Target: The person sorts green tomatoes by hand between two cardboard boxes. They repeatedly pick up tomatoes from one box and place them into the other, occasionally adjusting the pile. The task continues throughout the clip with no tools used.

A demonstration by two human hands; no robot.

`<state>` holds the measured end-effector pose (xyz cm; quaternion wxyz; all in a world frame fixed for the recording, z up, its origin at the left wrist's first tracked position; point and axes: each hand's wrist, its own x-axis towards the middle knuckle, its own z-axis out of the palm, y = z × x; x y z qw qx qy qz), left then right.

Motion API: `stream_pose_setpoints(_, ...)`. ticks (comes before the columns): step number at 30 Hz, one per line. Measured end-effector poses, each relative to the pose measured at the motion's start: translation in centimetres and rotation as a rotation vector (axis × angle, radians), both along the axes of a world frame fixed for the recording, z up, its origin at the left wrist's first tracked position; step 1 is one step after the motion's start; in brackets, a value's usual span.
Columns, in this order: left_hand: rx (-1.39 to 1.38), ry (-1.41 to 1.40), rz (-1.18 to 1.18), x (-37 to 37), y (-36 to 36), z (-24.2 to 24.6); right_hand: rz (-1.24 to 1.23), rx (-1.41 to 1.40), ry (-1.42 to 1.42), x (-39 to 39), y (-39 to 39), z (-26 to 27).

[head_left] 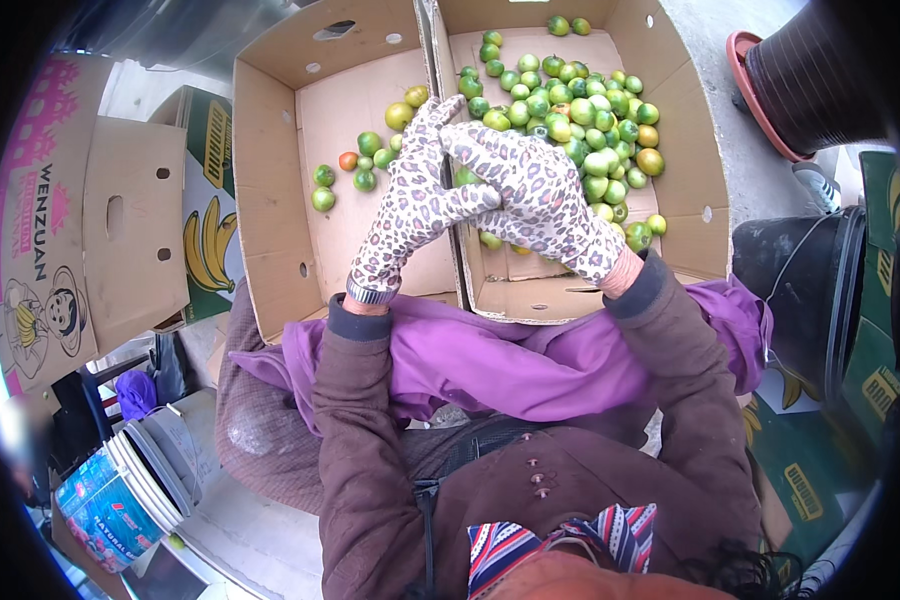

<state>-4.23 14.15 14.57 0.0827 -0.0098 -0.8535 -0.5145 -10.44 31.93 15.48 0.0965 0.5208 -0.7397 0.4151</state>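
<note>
Both my hands wear leopard-print gloves and meet above the shared wall of two cardboard boxes. My left hand (416, 191) points its fingers away from me, and its thumb reaches across to my right hand (529, 176). The fingers of my right hand bend towards my left fingers and touch them. A green tomato (465, 177) shows in the gap between the hands; whether it is held or lies below is unclear. Many mostly green tomatoes (581, 112) fill the right box (686, 150). In the left box (266, 165) lie several green tomatoes (368, 142) and a small orange-red tomato (348, 160).
Purple cloth (525, 375) lies across my lap, against the boxes. Banana cartons (135, 217) stand at the left, above a blue-labelled plastic bucket (112, 502). To the right are a black bucket (787, 285), more green cartons (802, 472) and a dark ribbed pot (802, 82) with a reddish saucer.
</note>
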Motion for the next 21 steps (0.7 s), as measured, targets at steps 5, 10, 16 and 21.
stream_pose_setpoints(5, 0.084, 0.052, 0.222, -0.8, -2.8, 0.1, -0.239, 0.167, 0.156, -1.3, 0.6, -1.1)
stream_pose_setpoints(10, -0.338, -0.239, 0.901, 2.6, -14.7, -8.7, -0.276, 0.482, -0.044, -3.0, 1.6, -1.7)
stream_pose_setpoints(16, -0.648, -0.703, 0.841, 5.0, -15.0, -13.7, -0.245, 0.627, -0.058, -4.9, 3.8, -4.9)
stream_pose_setpoints(21, -0.736, -0.656, 0.896, 5.3, -15.2, -14.9, -0.366, 0.532, 0.072, -5.6, 4.0, -5.0)
